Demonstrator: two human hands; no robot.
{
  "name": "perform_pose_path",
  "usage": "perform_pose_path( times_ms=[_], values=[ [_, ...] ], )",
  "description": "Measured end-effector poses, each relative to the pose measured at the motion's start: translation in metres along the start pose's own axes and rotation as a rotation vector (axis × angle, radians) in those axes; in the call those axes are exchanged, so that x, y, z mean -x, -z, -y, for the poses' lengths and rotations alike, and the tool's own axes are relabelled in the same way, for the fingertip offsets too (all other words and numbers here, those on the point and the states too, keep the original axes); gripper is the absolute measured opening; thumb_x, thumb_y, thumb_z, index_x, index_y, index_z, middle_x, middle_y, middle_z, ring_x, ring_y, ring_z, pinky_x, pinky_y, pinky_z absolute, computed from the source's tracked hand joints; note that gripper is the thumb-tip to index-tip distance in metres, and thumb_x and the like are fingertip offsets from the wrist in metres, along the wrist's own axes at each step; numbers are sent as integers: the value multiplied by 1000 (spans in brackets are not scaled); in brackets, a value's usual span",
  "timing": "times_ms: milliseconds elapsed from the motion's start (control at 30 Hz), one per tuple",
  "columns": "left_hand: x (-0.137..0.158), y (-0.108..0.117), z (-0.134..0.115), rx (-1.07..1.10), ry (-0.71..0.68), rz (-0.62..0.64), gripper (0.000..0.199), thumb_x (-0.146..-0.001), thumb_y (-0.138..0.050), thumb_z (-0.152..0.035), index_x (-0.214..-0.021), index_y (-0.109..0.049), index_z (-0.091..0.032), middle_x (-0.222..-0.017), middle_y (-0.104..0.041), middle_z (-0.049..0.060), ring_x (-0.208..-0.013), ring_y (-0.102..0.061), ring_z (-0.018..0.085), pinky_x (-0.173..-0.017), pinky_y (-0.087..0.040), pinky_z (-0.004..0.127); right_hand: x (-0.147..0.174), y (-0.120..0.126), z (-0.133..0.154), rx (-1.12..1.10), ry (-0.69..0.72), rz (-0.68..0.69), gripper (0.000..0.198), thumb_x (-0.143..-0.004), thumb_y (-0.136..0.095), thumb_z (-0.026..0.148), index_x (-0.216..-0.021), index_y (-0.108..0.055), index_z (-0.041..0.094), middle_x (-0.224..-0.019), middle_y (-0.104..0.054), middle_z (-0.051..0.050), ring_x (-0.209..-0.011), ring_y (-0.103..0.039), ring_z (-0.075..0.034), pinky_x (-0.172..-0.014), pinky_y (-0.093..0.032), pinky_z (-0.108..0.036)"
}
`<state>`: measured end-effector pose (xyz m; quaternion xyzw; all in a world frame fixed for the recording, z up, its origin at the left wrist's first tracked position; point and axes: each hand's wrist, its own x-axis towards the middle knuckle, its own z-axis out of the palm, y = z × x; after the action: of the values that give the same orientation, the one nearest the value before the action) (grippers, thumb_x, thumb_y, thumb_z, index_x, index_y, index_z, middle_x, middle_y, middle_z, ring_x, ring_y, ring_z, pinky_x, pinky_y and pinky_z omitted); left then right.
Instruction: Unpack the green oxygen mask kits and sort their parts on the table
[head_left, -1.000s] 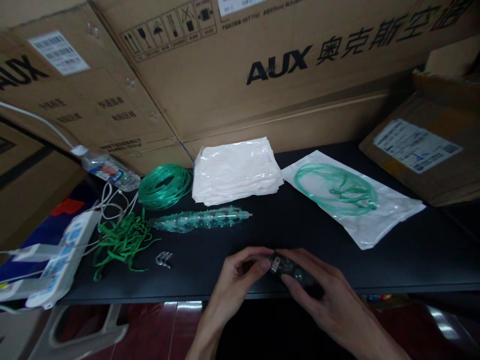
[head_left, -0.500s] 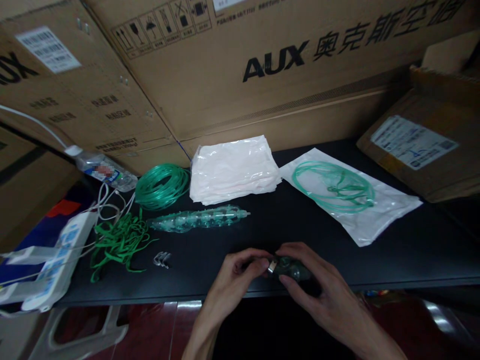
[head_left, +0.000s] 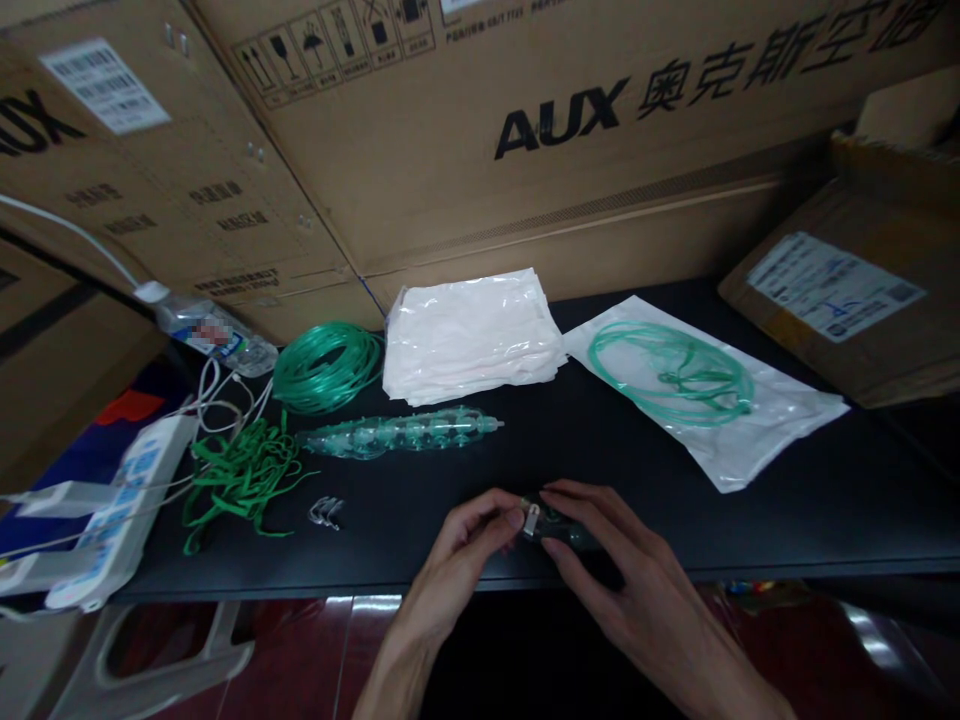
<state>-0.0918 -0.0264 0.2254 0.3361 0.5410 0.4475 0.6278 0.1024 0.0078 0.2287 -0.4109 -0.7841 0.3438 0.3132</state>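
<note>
Near the front edge of the table, my right hand (head_left: 626,550) grips a small green see-through oxygen mask (head_left: 576,536), fingers over its far side and thumb on the near side. A silvery metal nose clip (head_left: 532,519) shows at the mask's left end. My left hand (head_left: 466,548) pinches that end between thumb and fingers, right against the clip. Part of the mask is hidden under my right fingers. Behind my hands lies a row of nested green masks (head_left: 409,434). Several small clear curved pieces (head_left: 326,512) lie to the left.
Green straps (head_left: 244,470) lie tangled beside a white power strip (head_left: 124,515). Behind are coiled green tubing (head_left: 327,367), stacked white bags (head_left: 472,335) and a bag with tubing (head_left: 757,455). A bottle (head_left: 214,332) leans at left; cartons (head_left: 420,200) stand along the back.
Both hands have shifted slightly left with the mask, and the metal clip is turned more toward me. The view has swung a little; things on the table stay put.
</note>
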Motion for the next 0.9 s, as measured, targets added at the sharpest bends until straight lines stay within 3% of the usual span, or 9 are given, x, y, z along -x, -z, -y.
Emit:
perform_pose_path(
  times_ms=[233,533,900],
  values=[
    [0,1,7,-42,-76,-25,22,-96,-68,-39,-96,-76,-18,-82,-62,0,-78,-50,15,-74,-40,23,-13,0,6,-153,-163,79,28,-95,-61,25,-121,-71,23,-120,-76,-8,-109,-74,-21,-97,-58,-33],
    [1,-1,6,-219,-116,14,30,-95,-66,-43,-104,-79,-17,-85,-69,4,-80,-59,18,-75,-45,26,-16,8,8,-232,-234,113,18,-94,-59,26,-103,-75,24,-101,-80,-4,-92,-75,-21,-82,-59,-29],
    [1,-7,17,-312,-158,-109,22,-92,-69,-38,-98,-79,-19,-72,-70,0,-62,-57,13,-59,-44,22,-19,13,5,-153,-137,187,19,-90,-61,18,-98,-77,25,-95,-79,-2,-90,-76,-21,-81,-58,-29]
  ],
)
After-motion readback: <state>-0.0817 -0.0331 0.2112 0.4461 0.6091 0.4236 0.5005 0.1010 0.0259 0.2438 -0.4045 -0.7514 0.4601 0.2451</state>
